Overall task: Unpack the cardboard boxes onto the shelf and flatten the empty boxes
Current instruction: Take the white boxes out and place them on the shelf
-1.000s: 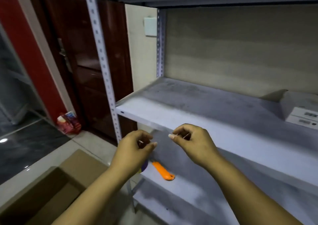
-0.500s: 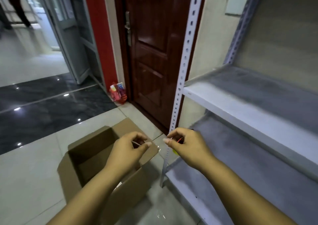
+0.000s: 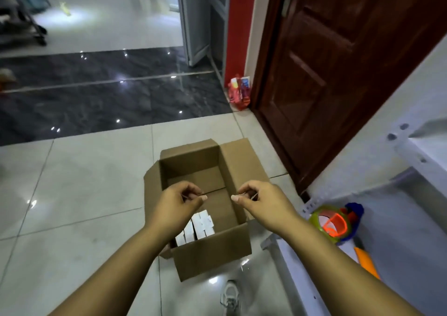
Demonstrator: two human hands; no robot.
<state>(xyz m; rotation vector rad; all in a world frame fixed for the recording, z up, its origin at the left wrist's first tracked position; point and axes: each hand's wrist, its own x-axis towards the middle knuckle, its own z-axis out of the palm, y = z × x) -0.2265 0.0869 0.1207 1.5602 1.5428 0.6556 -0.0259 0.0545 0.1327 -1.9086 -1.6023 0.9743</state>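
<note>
Dark red-brown panelled wooden door (image 3: 338, 61) at upper right. Red printed plastic bag (image 3: 238, 90) on floor beside door frame. Grey-white sneaker (image 3: 231, 296) on glossy pale floor tiles (image 3: 84, 182).

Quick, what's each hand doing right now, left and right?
Left hand: fingers curled, pinching something thin, too small to identify.
Right hand: the same, pinching something thin above the open cardboard box.

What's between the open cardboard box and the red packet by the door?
Head view: only bare light floor tile lies between the cardboard box and the red packet; the stretch holds nothing else.
</note>
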